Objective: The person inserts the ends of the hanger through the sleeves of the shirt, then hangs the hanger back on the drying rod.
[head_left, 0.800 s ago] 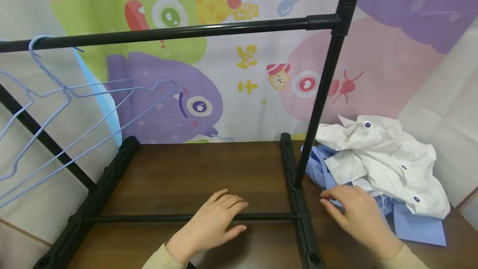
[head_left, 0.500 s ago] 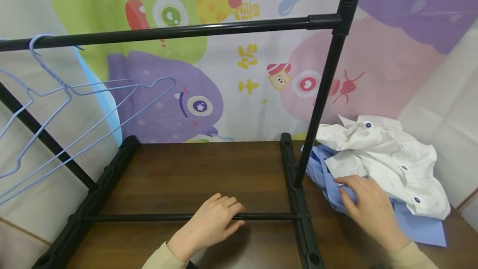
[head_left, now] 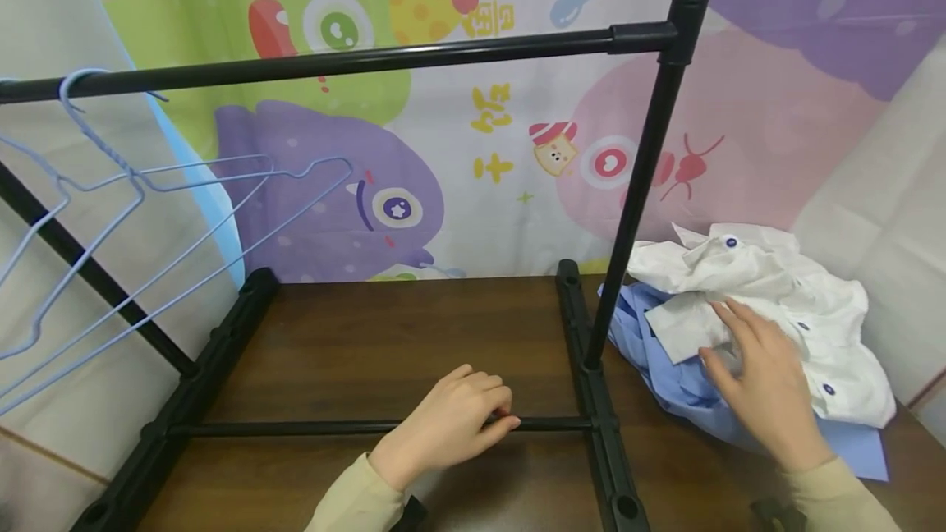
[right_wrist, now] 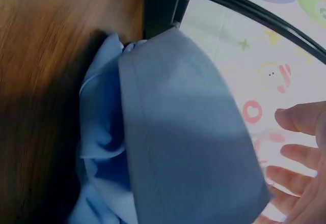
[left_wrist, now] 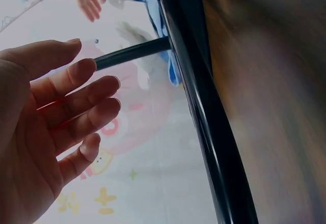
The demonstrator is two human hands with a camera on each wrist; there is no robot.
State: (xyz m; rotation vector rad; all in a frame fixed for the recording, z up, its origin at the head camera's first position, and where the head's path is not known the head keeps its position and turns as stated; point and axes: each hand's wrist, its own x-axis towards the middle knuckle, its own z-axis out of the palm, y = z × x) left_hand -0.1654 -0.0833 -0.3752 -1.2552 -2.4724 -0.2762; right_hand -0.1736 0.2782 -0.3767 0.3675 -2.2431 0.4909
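On the right of the head view, a crumpled white shirt [head_left: 838,302] with dark buttons lies on blue clothing [head_left: 650,351]. My right hand [head_left: 772,388] is over the white shirt's near left part, thumb and fingers apart. The right wrist view has that hand [right_wrist: 300,168] at its right edge, beside a shaded cloth flap [right_wrist: 183,127], with no cloth pinched. My left hand [head_left: 458,425] hovers around the rack's low crossbar [head_left: 296,428]. Its fingers [left_wrist: 102,89] are loosely bent and hold nothing in the left wrist view.
A black garment rack stands on a brown wooden table [head_left: 414,335]. Light blue wire hangers [head_left: 133,175] hang at the left of its top rail [head_left: 369,64]. The rack's right upright [head_left: 639,179] rises between my left hand and the clothes. A cartoon-printed curtain [head_left: 488,212] hangs behind.
My right hand has moved right and farther away, from the table beside the pile to over the white shirt. My left hand has shifted slightly right, its fingers a little more bent.
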